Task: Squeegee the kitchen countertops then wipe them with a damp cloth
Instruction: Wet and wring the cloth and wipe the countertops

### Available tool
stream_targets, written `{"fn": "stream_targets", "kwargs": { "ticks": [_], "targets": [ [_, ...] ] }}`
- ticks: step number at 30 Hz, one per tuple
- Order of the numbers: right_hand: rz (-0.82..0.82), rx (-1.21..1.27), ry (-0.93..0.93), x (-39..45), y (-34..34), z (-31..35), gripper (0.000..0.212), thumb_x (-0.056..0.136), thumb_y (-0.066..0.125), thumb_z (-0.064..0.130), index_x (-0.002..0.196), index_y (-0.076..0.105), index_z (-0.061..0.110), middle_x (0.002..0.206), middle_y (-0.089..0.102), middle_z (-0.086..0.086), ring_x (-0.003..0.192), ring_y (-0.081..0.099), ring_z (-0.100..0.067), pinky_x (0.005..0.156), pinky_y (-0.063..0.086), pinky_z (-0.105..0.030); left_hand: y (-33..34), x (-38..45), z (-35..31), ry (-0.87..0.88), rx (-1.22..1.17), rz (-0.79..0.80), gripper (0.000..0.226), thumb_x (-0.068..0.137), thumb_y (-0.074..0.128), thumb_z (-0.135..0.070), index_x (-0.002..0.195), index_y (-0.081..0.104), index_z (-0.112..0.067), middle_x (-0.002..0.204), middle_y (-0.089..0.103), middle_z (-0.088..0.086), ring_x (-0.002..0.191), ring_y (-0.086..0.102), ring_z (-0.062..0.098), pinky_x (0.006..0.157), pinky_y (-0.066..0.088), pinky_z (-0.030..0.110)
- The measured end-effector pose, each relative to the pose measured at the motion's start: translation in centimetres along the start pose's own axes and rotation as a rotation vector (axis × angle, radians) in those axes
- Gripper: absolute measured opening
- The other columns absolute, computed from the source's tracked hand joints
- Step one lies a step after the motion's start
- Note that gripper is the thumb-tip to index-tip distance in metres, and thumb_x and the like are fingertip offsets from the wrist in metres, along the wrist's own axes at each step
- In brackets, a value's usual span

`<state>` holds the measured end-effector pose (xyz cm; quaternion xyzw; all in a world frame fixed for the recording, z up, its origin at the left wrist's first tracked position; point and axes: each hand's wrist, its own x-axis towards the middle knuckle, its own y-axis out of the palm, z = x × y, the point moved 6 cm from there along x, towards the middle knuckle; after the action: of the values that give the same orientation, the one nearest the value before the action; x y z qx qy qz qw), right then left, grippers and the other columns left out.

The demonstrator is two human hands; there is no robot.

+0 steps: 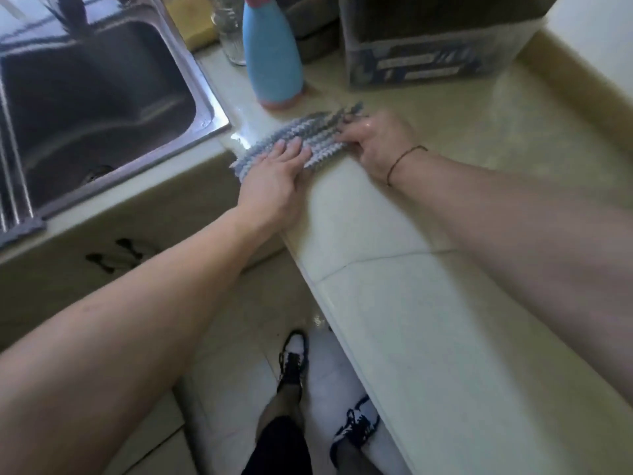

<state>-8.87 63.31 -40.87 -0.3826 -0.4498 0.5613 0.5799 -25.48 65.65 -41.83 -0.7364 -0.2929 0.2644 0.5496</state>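
Observation:
A blue-and-white striped cloth (308, 132) lies flat at the front edge of the pale countertop (428, 207), just right of the sink. My left hand (274, 180) presses on the cloth's near left part with straight fingers. My right hand (376, 142) rests on the cloth's right end, its fingers laid over the fabric and its thumb along the cloth's near edge. No squeegee is in view.
A steel sink (96, 108) fills the upper left. A blue bottle (270, 53) stands just behind the cloth, a glass jar (229, 32) and a yellow sponge (195, 18) beyond it. A large box (431, 46) sits at the back right. My feet (294, 361) are on the tiled floor.

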Motion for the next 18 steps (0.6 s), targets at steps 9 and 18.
{"fn": "stream_targets", "kwargs": {
  "ticks": [9,18],
  "targets": [
    [-0.142,0.012,-0.183,-9.2,-2.0,0.5,0.037,0.081,0.042,0.02,0.089,0.076,0.008,0.095,0.075,-0.015,0.086,0.072,-0.035,0.068,0.059,-0.047,2.3,-6.9,-6.9,0.03,0.087,0.069,0.046,0.103,0.032,-0.031,0.146,0.035,-0.014,0.157,0.027,0.007,0.144,0.023,0.032,0.114,0.024,0.044],
    [-0.239,-0.003,-0.265,-17.0,-2.2,0.8,0.038,0.062,0.075,-0.015,0.093,0.077,0.005,0.103,0.074,-0.012,0.095,0.072,-0.029,0.076,0.06,-0.046,3.6,-12.2,-11.3,-0.009,0.047,0.139,0.05,0.107,0.02,-0.03,0.155,0.011,-0.019,0.162,0.002,0.0,0.149,-0.003,0.024,0.119,-0.002,0.035]
  ]
}}
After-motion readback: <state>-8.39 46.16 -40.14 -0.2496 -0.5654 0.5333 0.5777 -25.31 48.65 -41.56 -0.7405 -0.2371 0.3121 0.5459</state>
